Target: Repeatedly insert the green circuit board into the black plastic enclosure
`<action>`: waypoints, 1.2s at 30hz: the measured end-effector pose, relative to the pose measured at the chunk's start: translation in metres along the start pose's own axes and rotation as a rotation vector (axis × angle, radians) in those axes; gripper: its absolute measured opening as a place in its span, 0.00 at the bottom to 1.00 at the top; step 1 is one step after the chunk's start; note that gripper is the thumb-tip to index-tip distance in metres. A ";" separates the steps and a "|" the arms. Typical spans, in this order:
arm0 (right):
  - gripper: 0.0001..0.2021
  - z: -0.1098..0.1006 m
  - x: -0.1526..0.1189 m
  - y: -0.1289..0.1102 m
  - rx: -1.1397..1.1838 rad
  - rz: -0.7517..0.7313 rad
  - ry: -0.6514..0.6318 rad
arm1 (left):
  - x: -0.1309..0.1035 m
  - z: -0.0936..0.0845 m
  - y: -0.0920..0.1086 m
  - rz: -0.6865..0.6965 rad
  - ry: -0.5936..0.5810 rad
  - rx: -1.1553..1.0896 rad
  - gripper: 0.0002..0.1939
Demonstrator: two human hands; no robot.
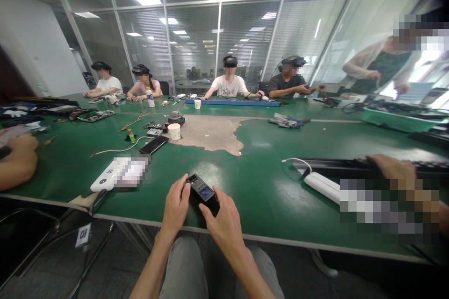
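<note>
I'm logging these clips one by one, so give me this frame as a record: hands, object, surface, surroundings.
Object: small dark device with a bluish screen
Left hand: fingertips at its far left edge
Right hand: thumb and fingers around its near right end
Surface: green table with a brownish patch
Left side: white rounded device, black phone, paper cup
Right side: white bar, co-worker's hand
Beyond: four people seated, one standing

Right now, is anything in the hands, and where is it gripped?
A black device, held between both hands: the left hand at its left edge, the right hand around the end with the screen.
</note>
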State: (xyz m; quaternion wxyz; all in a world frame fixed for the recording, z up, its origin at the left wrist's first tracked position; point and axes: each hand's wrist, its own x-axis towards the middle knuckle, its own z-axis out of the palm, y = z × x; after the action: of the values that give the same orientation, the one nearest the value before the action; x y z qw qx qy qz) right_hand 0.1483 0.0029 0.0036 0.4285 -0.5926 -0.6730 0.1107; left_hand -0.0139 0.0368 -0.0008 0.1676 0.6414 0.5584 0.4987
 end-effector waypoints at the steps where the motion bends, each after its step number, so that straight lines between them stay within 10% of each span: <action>1: 0.28 0.001 0.000 0.000 0.004 -0.004 0.012 | 0.000 0.000 0.000 0.002 -0.010 0.005 0.21; 17: 0.21 0.004 0.002 -0.002 0.081 -0.014 0.023 | -0.002 0.001 0.000 -0.086 0.149 -0.188 0.27; 26: 0.23 -0.027 0.037 -0.018 0.299 0.014 0.128 | -0.002 0.001 -0.002 -0.062 0.080 -0.116 0.24; 36: 0.21 -0.011 0.054 0.036 0.169 0.042 0.106 | -0.002 0.002 -0.002 -0.075 0.089 -0.148 0.25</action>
State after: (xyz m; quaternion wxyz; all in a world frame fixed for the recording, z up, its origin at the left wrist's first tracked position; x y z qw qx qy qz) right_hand 0.1850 0.0568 0.0106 0.5094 -0.5734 -0.6251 0.1446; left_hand -0.0126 0.0368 -0.0039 0.2079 0.5830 0.5506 0.5601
